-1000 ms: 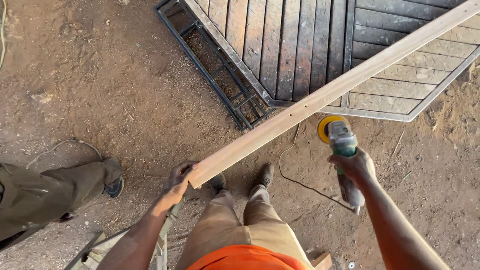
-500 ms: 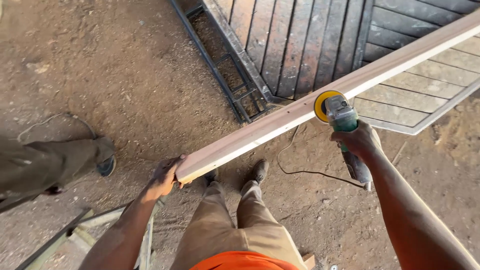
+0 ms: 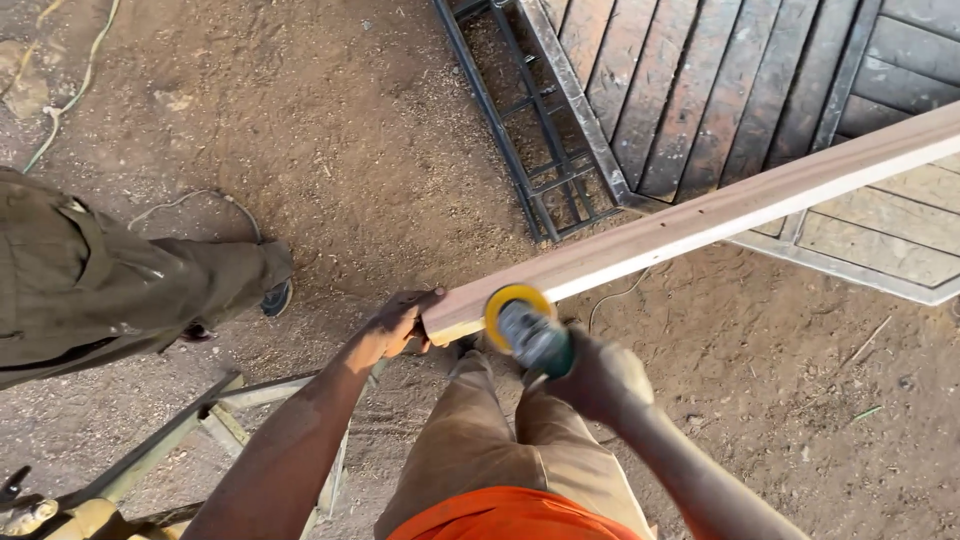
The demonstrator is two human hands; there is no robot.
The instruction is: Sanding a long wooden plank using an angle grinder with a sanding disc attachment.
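The wooden plank (image 3: pixel 700 215) is slanting over the dirt ground (image 3: pixel 330 150); my left hand (image 3: pixel 395 325) is clenching its near end. My right hand (image 3: pixel 590 380) is grasping the grinder (image 3: pixel 535 335), whose yellow disc (image 3: pixel 515 305) is touching the plank's edge near that end.

Ground: bare brown dirt floor (image 3: pixel 330 150), strewn with sawdust and small wood chips. Lying on it: a dark metal frame (image 3: pixel 520 150) with wooden slats (image 3: pixel 700 90) at upper right; a pale cord (image 3: pixel 60 110) at upper left; a thin cable (image 3: pixel 610 295) near centre; a grey metal stand (image 3: pixel 215 415) at lower left.
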